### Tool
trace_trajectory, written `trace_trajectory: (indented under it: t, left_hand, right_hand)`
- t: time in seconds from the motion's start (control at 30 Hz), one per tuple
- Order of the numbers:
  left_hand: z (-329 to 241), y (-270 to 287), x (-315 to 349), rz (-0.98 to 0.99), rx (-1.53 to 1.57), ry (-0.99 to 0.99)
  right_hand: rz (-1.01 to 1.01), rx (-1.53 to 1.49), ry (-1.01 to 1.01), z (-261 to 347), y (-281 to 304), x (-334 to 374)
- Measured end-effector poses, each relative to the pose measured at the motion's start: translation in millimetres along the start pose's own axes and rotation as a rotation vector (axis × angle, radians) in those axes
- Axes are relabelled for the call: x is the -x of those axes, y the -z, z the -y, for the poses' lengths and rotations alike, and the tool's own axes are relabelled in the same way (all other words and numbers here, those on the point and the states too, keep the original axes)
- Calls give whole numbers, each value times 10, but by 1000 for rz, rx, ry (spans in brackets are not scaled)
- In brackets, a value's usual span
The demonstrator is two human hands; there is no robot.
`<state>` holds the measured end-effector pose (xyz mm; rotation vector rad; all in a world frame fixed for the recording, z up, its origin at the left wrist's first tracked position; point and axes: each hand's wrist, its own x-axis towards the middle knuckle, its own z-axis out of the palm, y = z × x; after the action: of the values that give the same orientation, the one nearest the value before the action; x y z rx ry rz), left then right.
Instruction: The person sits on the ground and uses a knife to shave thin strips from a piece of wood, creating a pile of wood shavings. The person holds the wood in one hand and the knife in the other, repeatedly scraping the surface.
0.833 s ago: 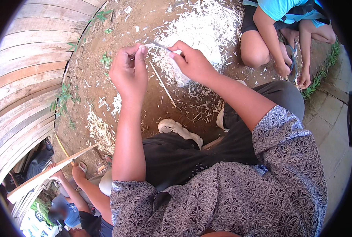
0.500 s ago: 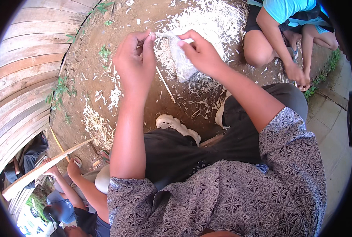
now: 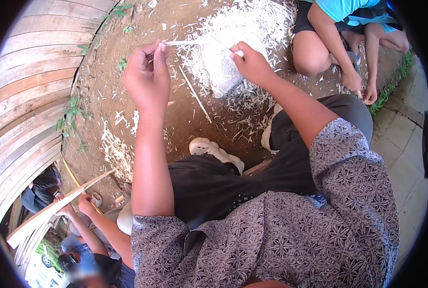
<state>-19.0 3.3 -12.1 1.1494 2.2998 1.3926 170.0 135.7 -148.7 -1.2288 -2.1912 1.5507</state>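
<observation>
My left hand point(image 3: 149, 72) pinches one end of a thin pale wooden strip point(image 3: 181, 43) between thumb and fingertips. The strip points right, and its far end is lost against the bright shavings. To the right, my right hand point(image 3: 253, 63) is closed in a pinch on a very thin sliver point(image 3: 221, 43), which slants up and left from the fingertips; its exact kind is too fine to make out. Below and between the hands, a clear plastic bag point(image 3: 220, 79) lies on a heap of white shavings point(image 3: 267, 24).
A loose thin stick point(image 3: 195, 93) lies on the dirt before my shoe point(image 3: 214, 152). Curving up the left side is a plank wall point(image 3: 36, 81). At lower left a person holds a long board point(image 3: 60, 204); another person in turquoise point(image 3: 341, 9) crouches at upper right, beside paving point(image 3: 401, 139).
My hands have moved apart: the left went left and slightly down, the right shifted right. More of the strip now shows beyond my left fingers. The long board at lower left moved slightly.
</observation>
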Motion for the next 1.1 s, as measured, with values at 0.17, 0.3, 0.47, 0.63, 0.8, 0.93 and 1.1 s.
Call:
trace_trajectory:
  t: [0.17,0.3,0.47,0.63,0.8,0.93,1.1]
  left_hand:
    - [30,-51,35,20,-24,-85]
    - [53,-43,59,26,-100,-130]
    - [7,-16,41,45,-83,-108]
    - [59,45,11,1,-46,-24]
    - [77,6,26,-17,29,-12]
    - [54,28,47,14,-45,-41]
    - [68,48,-1,-5,-14,-39]
  right_hand:
    - [139,-206,131,810,-64,55]
    - [105,-85,54,603,-150,18]
    - [-17,132,12,-374,-140,-142]
    - [10,2,1,180,-25,-104]
    - [126,-180,118,807,-202,-11]
    - [128,24,11,536,-131,-52]
    - [-23,183,-1,-400,-103,-147]
